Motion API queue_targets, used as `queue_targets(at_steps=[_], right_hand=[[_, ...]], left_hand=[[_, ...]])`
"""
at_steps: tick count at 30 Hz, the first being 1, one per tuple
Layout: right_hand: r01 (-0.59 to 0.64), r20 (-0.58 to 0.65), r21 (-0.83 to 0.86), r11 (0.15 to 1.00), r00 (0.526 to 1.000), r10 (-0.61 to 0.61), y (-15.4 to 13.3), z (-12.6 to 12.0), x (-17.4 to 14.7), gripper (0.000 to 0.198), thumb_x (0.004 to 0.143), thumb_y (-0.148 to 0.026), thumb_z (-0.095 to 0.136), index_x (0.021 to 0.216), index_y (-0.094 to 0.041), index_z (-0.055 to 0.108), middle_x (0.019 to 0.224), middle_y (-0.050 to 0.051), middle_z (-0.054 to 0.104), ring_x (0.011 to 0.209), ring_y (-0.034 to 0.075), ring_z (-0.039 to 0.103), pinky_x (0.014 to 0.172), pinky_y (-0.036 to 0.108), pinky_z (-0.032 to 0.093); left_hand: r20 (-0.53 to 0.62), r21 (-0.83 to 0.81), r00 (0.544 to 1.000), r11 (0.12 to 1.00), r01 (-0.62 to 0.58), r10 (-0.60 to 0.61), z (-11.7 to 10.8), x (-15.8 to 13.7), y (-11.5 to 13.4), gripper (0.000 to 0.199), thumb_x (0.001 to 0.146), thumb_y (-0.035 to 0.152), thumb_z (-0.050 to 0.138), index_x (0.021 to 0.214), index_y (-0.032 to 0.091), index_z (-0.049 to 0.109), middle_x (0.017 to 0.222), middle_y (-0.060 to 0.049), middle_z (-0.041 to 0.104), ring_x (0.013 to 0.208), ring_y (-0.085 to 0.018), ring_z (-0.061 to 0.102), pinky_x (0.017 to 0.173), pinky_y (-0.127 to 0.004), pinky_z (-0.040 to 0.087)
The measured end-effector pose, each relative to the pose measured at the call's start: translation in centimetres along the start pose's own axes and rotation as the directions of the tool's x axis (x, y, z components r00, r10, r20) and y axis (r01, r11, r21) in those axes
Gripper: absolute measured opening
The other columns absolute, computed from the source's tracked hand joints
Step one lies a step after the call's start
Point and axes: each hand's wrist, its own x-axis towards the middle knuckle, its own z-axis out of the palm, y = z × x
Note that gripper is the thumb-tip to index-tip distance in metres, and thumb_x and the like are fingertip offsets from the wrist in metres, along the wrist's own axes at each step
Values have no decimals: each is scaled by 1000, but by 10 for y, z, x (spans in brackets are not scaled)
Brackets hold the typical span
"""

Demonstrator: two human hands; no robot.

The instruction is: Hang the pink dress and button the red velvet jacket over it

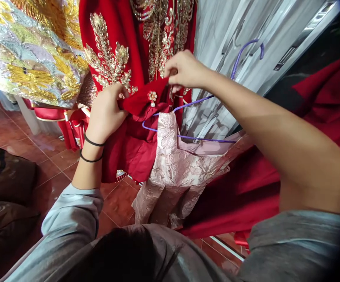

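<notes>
Stretched between my hands is a piece of red cloth (139, 98) with a small gold and pearl brooch (152, 98) on it. My left hand (108, 111) is closed on its left end, the fingertips partly hidden. At the other end, my right hand (184, 70) pinches the cloth between thumb and fingers. Just below hangs a pale pink dress (181, 168) with raised flowers, on a purple hanger (197, 138). Behind my hands is a red garment (128, 35) with gold beaded leaves; which garment the cloth belongs to I cannot tell.
A sequined yellow and pastel garment (37, 58) hangs at upper left. Grey patterned panels (217, 35) with metal handles stand behind the hanger. Dark red fabric (234, 192) spreads at right. Brown bags (6, 188) lie on the tiled floor (49, 160) at left.
</notes>
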Motion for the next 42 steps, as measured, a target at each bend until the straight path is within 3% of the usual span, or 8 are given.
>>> queue_targets(at_steps=[7, 11, 13, 18, 25, 33, 38, 42], right_hand=[[-231, 123, -52, 972, 964, 236, -7, 0, -10, 19, 77, -7, 65, 75, -19, 51, 62, 0, 57, 73, 22, 70, 67, 32, 53], [-39, -305, -55, 998, 952, 21, -14, 7, -5, 25, 84, -19, 59, 108, -26, 57, 88, 4, 67, 94, 24, 66, 72, 34, 54], [75, -228, -59, 995, 970, -86, -15, 12, 0, 34, 82, -17, 60, 115, -25, 56, 94, 2, 68, 94, 20, 64, 76, 31, 53], [-35, 308, -342, 939, 940, 147, -1, 32, 6, 20, 65, -15, 79, 80, -14, 65, 75, 2, 63, 84, 22, 63, 81, 36, 50], [-104, -250, -640, 761, 965, -78, -22, 17, -8, 45, 90, -6, 42, 134, -13, 51, 116, 20, 65, 110, 34, 62, 90, 45, 45], [-21, -27, -755, 656, 1000, 0, 6, -40, -58, 36, 89, -15, 57, 120, -28, 71, 105, 8, 72, 96, 20, 65, 77, 33, 40], [-60, 32, -671, 739, 993, 110, 25, -34, -71, 30, 81, -18, 69, 109, -25, 76, 95, 6, 72, 89, 21, 64, 77, 34, 42], [-29, 91, -533, 846, 992, 91, 28, -31, -67, 27, 79, -10, 67, 102, -18, 78, 79, 3, 70, 74, 14, 63, 74, 30, 44]], left_hand=[[2, 140, 996, 987, 84, -85, 10, -4, -3, 36, 61, 4, 67, 85, 28, 55, 83, -5, 59, 107, -33, 57, 78, -40, 47], [-366, 431, 926, 899, 77, 96, 4, 5, 7, 44, 70, -2, 50, 107, 20, 58, 95, -4, 63, 99, -26, 63, 81, -39, 44], [-447, 479, 879, 875, 78, 166, -2, 7, 7, 51, 68, -4, 46, 113, 17, 59, 97, -4, 62, 95, -25, 63, 82, -38, 44], [119, 256, 982, 960, 116, -150, -2, 0, -22, 32, 54, -1, 69, 79, 18, 66, 62, 2, 50, 68, -20, 53, 76, -36, 43], [-105, -190, 990, 979, 69, -90, 18, -23, 10, 28, 59, 10, 75, 81, 19, 59, 70, 2, 51, 81, -21, 57, 80, -35, 46], [278, -379, 960, 915, 136, -28, 108, -98, 78, 37, 78, 21, 60, 112, 25, 46, 73, 0, 55, 60, -18, 56, 64, -35, 45], [396, -365, 917, 908, 207, -50, 202, -128, 57, 47, 82, 26, 56, 125, 23, 38, 106, -17, 63, 92, -34, 67, 81, -47, 48], [356, -417, 933, 884, 213, -57, 208, -137, 41, 54, 87, 35, 56, 133, 18, 35, 114, -19, 64, 103, -33, 67, 89, -46, 51]])
